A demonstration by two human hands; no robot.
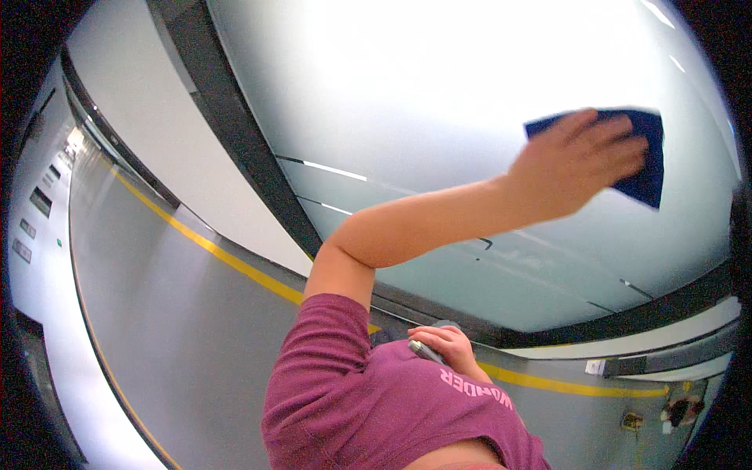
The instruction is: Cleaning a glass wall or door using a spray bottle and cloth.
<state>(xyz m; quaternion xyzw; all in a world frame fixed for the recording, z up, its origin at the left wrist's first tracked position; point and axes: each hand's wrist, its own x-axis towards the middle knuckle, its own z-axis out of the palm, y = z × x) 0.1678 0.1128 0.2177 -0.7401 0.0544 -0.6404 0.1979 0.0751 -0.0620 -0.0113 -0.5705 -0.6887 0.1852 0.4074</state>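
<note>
My left hand (578,161) is raised, its arm bent at the elbow, and lies spread over a dark blue cloth (643,132) against a large frosted glass panel (411,147). The fingers are slightly blurred, and the cloth's corners stick out around them. Low by my chest, my right hand (449,343) is closed around a grey-green object (426,352), perhaps a bottle or a handle; most of it is hidden by the fingers and the shirt.
Dark frames (235,100) border the glass. A grey floor (158,305) with a yellow line (229,267) runs alongside. A white wall (53,276) with small signs stands at far left. Small objects, unclear in kind, lie at lower right. Short dark and white marks cross the glass.
</note>
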